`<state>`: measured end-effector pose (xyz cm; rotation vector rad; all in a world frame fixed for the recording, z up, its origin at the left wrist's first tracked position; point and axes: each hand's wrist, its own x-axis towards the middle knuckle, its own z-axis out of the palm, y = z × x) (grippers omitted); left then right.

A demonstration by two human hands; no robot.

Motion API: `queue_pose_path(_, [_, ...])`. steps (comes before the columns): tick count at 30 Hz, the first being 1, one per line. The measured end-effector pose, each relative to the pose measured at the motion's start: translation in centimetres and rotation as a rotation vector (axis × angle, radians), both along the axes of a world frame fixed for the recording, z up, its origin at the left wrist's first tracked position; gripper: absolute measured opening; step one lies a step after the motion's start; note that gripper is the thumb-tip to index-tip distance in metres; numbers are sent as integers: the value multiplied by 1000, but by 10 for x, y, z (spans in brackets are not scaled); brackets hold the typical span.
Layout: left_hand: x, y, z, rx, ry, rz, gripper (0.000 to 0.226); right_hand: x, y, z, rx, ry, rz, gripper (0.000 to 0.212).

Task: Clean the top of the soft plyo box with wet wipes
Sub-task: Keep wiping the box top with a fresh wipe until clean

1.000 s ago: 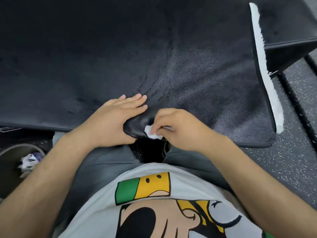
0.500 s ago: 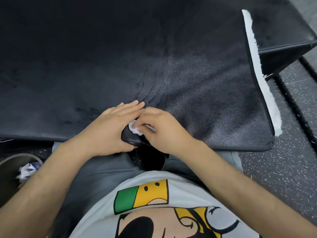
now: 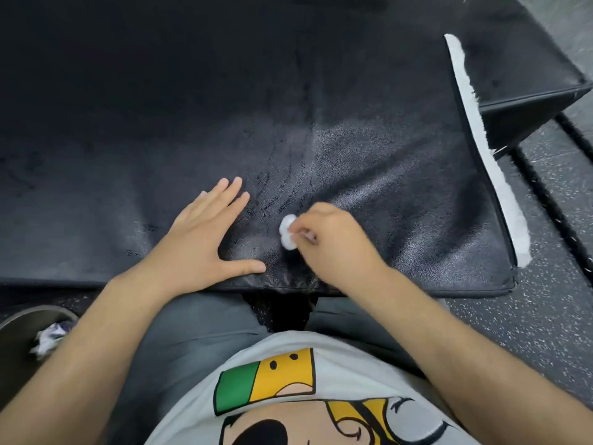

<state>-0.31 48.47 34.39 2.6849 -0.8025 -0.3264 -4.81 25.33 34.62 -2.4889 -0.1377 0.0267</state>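
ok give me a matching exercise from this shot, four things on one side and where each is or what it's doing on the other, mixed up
Column one
1. left hand
2. right hand
3. white strip
4. bin

Column two
a. runs along the right edge of the plyo box
b. pinches a balled wet wipe against the box top
c. stands on the floor at the lower left of the view
d. lies flat and spread on the box top

Pairs: 1-d, 2-b, 3-a, 4-c
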Motion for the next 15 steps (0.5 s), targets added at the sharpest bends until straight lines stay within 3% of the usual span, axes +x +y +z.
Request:
queue_pose_path(3, [1,0,-2,20,-15,-1,123,1,-4,0,-11,-12,-110,10])
queue_pose_path(7, [2,-2,-4,27,-4,4,124,-8,20,0,-9,65,49,14])
queue_pose_path(12, [3,-2,-6,15,7,19,126,44,20,-6,61,27,55,17])
queue_pose_path(15, [3,-1,-6,-3,7,26,127,36,20,-6,0,26,134,20])
